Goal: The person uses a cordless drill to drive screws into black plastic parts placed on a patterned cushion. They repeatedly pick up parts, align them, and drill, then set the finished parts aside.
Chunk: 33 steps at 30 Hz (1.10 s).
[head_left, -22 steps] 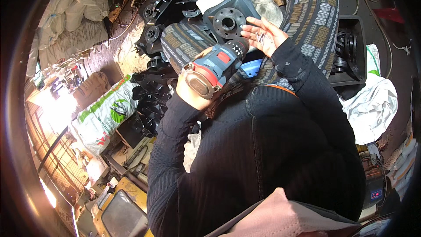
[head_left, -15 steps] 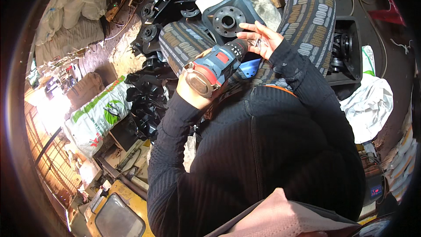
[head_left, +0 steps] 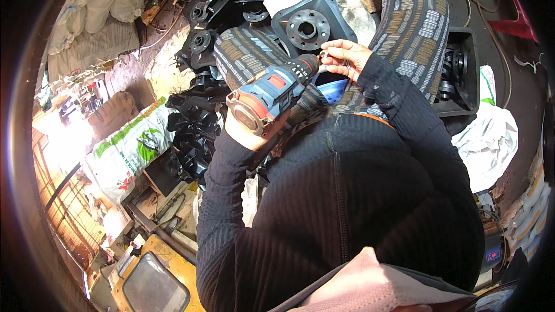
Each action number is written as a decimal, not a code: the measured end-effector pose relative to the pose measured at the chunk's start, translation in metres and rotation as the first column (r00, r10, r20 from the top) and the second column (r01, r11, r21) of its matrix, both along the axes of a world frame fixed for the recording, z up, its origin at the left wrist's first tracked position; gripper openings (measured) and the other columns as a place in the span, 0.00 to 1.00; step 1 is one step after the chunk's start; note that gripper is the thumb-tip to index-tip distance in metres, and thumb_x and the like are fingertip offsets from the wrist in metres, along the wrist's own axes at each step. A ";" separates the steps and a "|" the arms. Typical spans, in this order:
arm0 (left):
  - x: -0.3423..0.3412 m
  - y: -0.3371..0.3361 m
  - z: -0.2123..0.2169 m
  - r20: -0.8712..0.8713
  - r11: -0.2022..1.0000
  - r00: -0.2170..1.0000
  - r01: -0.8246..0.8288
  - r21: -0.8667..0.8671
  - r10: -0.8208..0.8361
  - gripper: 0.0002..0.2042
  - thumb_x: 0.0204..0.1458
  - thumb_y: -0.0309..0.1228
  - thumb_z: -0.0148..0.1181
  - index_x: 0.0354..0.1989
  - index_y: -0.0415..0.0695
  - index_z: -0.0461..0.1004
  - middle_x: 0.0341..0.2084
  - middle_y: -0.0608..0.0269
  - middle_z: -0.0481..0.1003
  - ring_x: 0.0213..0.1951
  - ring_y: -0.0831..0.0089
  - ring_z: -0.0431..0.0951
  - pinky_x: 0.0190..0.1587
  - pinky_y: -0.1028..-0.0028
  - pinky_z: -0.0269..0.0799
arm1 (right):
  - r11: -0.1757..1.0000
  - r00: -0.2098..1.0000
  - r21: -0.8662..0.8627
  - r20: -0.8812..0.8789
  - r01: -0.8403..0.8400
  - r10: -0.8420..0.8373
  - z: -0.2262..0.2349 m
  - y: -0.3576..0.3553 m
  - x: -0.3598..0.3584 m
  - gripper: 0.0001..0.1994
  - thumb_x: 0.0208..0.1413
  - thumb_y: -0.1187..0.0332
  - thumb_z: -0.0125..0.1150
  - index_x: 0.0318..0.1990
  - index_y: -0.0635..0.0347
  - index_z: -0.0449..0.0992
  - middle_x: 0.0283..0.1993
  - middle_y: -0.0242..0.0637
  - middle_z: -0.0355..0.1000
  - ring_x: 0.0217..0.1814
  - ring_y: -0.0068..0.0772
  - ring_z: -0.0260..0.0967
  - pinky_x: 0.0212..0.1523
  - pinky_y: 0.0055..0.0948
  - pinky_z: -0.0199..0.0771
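Nearest the viewer: the person's dark ribbed sweater point(head_left: 358, 208) fills the lower middle of the view, both sleeves reaching up and away.

Left hand point(head_left: 243, 130): fingers wrapped tight around the grip of a blue and red cordless drill point(head_left: 272, 92), which it carries clear of any surface. The drill's long axis runs from lower left to upper right, its black chuck point(head_left: 307, 65) leading.

Right hand point(head_left: 346, 56): just beyond the chuck, on its right side. Thumb and fingertips are pressed together at the chuck's tip, pinching something small there; whether it is a bit or a fastener cannot be told. This hand is the nearer one to the tool's working end; the left is at the opposite end of the axis.

Below the right wrist: a blue plastic piece point(head_left: 332, 89), partly hidden.

Just past the chuck, along the same line: a grey cast flange plate point(head_left: 309, 23) with a round hub and a ring of bolt holes, lying flat on a patterned woven cloth point(head_left: 416, 29). Chuck and plate are near but apart.

Farther left: a heap of black cast brackets point(head_left: 225, 0). Right: a black crate point(head_left: 459, 69) of similar parts and white sacking point(head_left: 485, 138). Far left: a printed white and green sack point(head_left: 127, 150).
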<state>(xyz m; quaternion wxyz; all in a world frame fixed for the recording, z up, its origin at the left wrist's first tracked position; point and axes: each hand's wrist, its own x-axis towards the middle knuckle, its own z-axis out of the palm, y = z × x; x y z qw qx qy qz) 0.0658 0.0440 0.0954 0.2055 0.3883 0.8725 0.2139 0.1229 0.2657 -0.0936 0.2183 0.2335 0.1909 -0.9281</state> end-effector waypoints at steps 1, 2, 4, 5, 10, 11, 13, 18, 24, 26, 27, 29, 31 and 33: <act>0.000 -0.001 0.000 0.010 1.000 1.000 -0.006 -0.009 0.006 0.15 0.41 0.31 0.65 0.40 0.45 0.74 0.34 0.61 0.75 0.37 0.63 0.76 0.39 0.66 0.71 | 1.000 1.000 -0.007 0.015 0.003 -0.003 0.000 -0.001 0.000 0.12 0.55 0.71 0.54 0.46 0.65 0.70 0.38 0.40 0.73 0.38 0.28 0.74 0.37 0.23 0.80; -0.001 0.000 0.000 -0.033 0.999 0.999 0.038 -0.011 -0.038 0.15 0.41 0.31 0.65 0.40 0.45 0.74 0.34 0.61 0.75 0.37 0.63 0.76 0.40 0.66 0.71 | 1.000 1.000 -0.014 0.031 0.007 -0.007 -0.001 -0.002 -0.001 0.12 0.56 0.71 0.54 0.46 0.65 0.70 0.38 0.40 0.73 0.38 0.28 0.74 0.37 0.23 0.80; -0.004 0.001 0.000 -0.118 0.992 0.985 0.126 -0.020 -0.127 0.15 0.41 0.30 0.64 0.40 0.46 0.74 0.35 0.61 0.75 0.38 0.63 0.76 0.40 0.66 0.71 | 0.999 0.998 -0.024 0.065 0.024 -0.023 -0.002 -0.004 -0.002 0.11 0.56 0.71 0.54 0.45 0.65 0.70 0.37 0.39 0.73 0.37 0.28 0.74 0.37 0.24 0.80; -0.004 0.002 0.000 -0.112 0.993 0.987 0.117 -0.021 -0.118 0.15 0.41 0.30 0.64 0.40 0.46 0.74 0.35 0.61 0.75 0.37 0.63 0.76 0.40 0.66 0.71 | 0.999 0.996 -0.027 0.083 0.037 -0.035 -0.004 -0.005 -0.003 0.10 0.56 0.71 0.54 0.44 0.64 0.70 0.36 0.39 0.73 0.37 0.28 0.75 0.37 0.24 0.80; -0.002 -0.003 -0.004 -0.080 0.995 0.992 0.096 0.000 -0.095 0.15 0.42 0.31 0.63 0.40 0.46 0.74 0.35 0.61 0.75 0.38 0.62 0.76 0.39 0.65 0.71 | 0.998 0.991 -0.029 0.123 0.060 -0.056 -0.004 -0.010 -0.005 0.09 0.56 0.72 0.54 0.42 0.64 0.70 0.34 0.38 0.73 0.35 0.27 0.75 0.37 0.25 0.81; -0.002 -0.006 -0.007 -0.092 0.995 0.991 0.095 -0.013 -0.096 0.14 0.41 0.31 0.63 0.40 0.47 0.74 0.34 0.61 0.75 0.38 0.62 0.76 0.39 0.65 0.71 | 0.997 0.990 -0.030 0.125 0.066 -0.062 -0.006 -0.011 -0.005 0.08 0.55 0.72 0.55 0.42 0.64 0.70 0.34 0.38 0.73 0.35 0.27 0.75 0.37 0.25 0.81; -0.004 -0.010 -0.012 -0.114 0.995 0.989 0.095 -0.039 -0.099 0.14 0.41 0.31 0.63 0.39 0.47 0.74 0.34 0.61 0.75 0.37 0.61 0.75 0.39 0.64 0.70 | 0.997 0.989 -0.035 0.138 0.063 -0.058 -0.007 -0.013 -0.006 0.09 0.55 0.71 0.55 0.42 0.63 0.70 0.34 0.37 0.73 0.34 0.26 0.74 0.37 0.26 0.81; -0.005 -0.014 -0.012 0.066 0.996 0.997 0.050 -0.079 -0.045 0.13 0.41 0.29 0.59 0.38 0.47 0.72 0.32 0.60 0.74 0.36 0.59 0.74 0.40 0.63 0.70 | 0.993 0.987 -0.111 0.157 0.048 -0.030 -0.009 -0.023 -0.007 0.09 0.55 0.71 0.55 0.42 0.62 0.70 0.34 0.35 0.73 0.33 0.23 0.74 0.37 0.24 0.80; -0.016 -0.020 -0.016 0.130 0.986 0.991 -0.004 -0.165 0.026 0.14 0.42 0.28 0.57 0.40 0.46 0.71 0.36 0.58 0.73 0.39 0.58 0.74 0.43 0.64 0.69 | 0.998 0.964 0.068 0.265 0.008 -0.026 -0.010 -0.031 -0.005 0.10 0.55 0.63 0.58 0.39 0.59 0.73 0.29 0.29 0.70 0.26 0.18 0.69 0.26 0.18 0.74; -0.017 -0.029 -0.023 0.148 0.984 0.981 -0.107 -0.141 0.128 0.15 0.43 0.29 0.58 0.42 0.46 0.71 0.37 0.59 0.73 0.40 0.59 0.74 0.44 0.64 0.69 | 0.969 0.955 0.239 0.268 0.062 -0.127 -0.021 -0.028 -0.005 0.11 0.54 0.61 0.59 0.38 0.58 0.71 0.22 0.25 0.64 0.16 0.12 0.58 0.14 0.15 0.62; -0.019 -0.031 -0.025 0.188 0.975 0.968 -0.134 -0.174 0.167 0.17 0.42 0.29 0.59 0.43 0.45 0.70 0.39 0.58 0.73 0.41 0.60 0.74 0.45 0.65 0.69 | 0.939 0.918 0.310 0.312 0.147 -0.246 -0.025 -0.027 -0.006 0.10 0.53 0.64 0.60 0.38 0.58 0.70 0.19 0.22 0.59 0.12 0.11 0.51 0.10 0.15 0.52; -0.025 -0.032 -0.033 0.264 0.955 0.933 -0.181 -0.235 0.242 0.20 0.41 0.29 0.63 0.46 0.43 0.69 0.42 0.57 0.72 0.45 0.61 0.73 0.48 0.66 0.68 | 0.885 0.908 0.368 0.194 0.284 -0.372 -0.023 -0.025 -0.013 0.11 0.51 0.66 0.62 0.37 0.58 0.68 0.18 0.22 0.58 0.10 0.10 0.48 0.08 0.15 0.47; -0.028 -0.021 -0.028 0.391 0.914 0.830 -0.319 -0.251 0.397 0.24 0.39 0.29 0.65 0.48 0.40 0.67 0.44 0.55 0.72 0.47 0.62 0.72 0.51 0.66 0.66 | 0.845 0.884 0.477 0.249 0.244 -0.396 -0.022 -0.027 -0.028 0.08 0.52 0.66 0.62 0.37 0.56 0.71 0.15 0.18 0.56 0.07 0.09 0.42 0.07 0.15 0.39; -0.033 -0.009 -0.022 0.388 0.913 0.832 -0.317 -0.256 0.397 0.27 0.38 0.29 0.66 0.50 0.39 0.65 0.46 0.54 0.71 0.49 0.63 0.71 0.52 0.66 0.65 | 0.837 0.893 0.510 0.259 0.196 -0.367 -0.025 -0.025 -0.036 0.08 0.52 0.66 0.62 0.37 0.57 0.71 0.15 0.18 0.57 0.07 0.09 0.43 0.07 0.16 0.39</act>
